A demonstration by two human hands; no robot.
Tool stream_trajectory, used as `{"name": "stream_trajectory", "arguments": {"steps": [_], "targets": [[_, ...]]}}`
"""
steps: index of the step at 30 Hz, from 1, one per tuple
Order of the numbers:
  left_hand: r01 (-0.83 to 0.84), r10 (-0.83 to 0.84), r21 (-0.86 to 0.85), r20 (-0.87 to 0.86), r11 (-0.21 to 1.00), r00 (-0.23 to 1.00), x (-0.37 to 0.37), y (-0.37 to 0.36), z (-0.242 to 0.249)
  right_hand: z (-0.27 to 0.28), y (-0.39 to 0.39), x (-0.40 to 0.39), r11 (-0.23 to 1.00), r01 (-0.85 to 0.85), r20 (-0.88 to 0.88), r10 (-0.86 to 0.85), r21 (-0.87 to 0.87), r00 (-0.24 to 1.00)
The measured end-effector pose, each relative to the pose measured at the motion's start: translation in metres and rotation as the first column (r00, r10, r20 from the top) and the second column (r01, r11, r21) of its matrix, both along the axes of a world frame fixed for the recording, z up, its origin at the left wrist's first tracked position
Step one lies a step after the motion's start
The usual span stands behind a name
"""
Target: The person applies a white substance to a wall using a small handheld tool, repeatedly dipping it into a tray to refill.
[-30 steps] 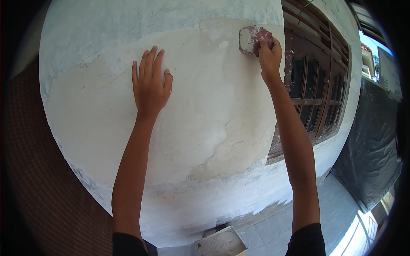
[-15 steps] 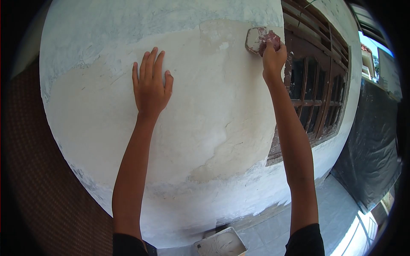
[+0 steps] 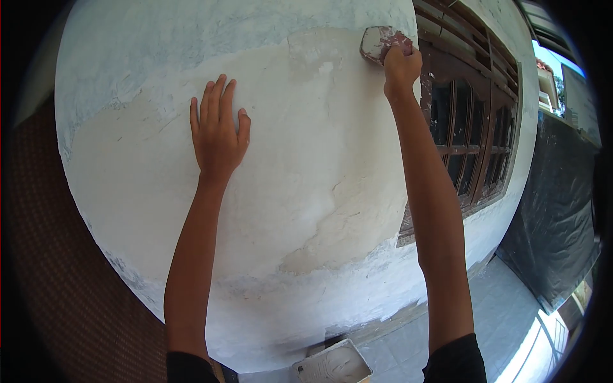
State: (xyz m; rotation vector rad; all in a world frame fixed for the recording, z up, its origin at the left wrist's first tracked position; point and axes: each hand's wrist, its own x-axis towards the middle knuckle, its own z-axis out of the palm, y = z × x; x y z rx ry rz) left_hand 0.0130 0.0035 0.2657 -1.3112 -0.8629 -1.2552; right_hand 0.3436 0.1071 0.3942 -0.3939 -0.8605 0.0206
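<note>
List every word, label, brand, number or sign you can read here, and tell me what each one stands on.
None can be read.
Container at the bottom: a small dark mark on its side, too small to tell whether it is lettering.
Tool in the right hand: no lettering visible.
Wall: no lettering visible.

The cream plastered wall (image 3: 281, 153) is blotched bluish-white — the flat maroon tool (image 3: 384, 43) off-white-streaked, the brown wooden window (image 3: 489, 121) white-flecked.

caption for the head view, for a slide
Right hand holding a smeared tool at a patchy wall beside a brown-framed window, left hand spread open.
</note>
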Motion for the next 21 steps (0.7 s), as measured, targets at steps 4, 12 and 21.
{"name": "stream_trajectory", "arguments": {"steps": [4, 12, 21], "targets": [[-0.027, 0.027, 0.005, -0.005, 1.000, 1.000, 0.000, 0.001, -0.001, -0.016, -0.043, -0.015, 0.979, -0.197, -0.053, 0.199, 0.048, 0.979], [-0.011, 0.011, -0.026, -0.026, 1.000, 1.000, -0.004, -0.002, -0.001, -0.027, -0.063, -0.062, 0.989, 0.122, 0.371, -0.083, -0.083, 0.925], [-0.023, 0.023, -0.022, -0.001, 0.999, 1.000, 0.003, 0.000, -0.003, -0.027, -0.076, -0.027, 0.945, -0.326, 0.043, 0.324, 0.022, 0.945]]}}
